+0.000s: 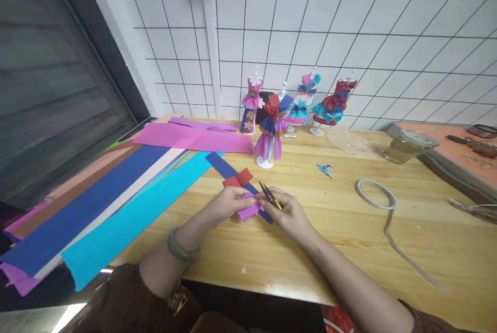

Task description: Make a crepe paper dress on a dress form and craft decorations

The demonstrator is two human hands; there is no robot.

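Observation:
My left hand (229,201) pinches a small piece of purple crepe paper (247,213) between thumb and fingers. From the other side my right hand (284,210) meets it, fingers closed, with a pair of small scissors (271,197) held in them, dark blades pointing up and away. The right fingertips also touch the purple paper's edge. Under the hands lies a dark blue paper strip (223,166), and a red paper piece (238,178) rests on it. Just beyond stands a small dress form (268,146) dressed in purple, blue and red paper.
Three more dressed forms, one in red and blue (337,102), stand by the tiled wall. Long crepe paper strips (147,203) cover the left side. Rightward are a tape roll (376,194) with a loose tail, a lidded cup (407,147) and an orange mat (466,162).

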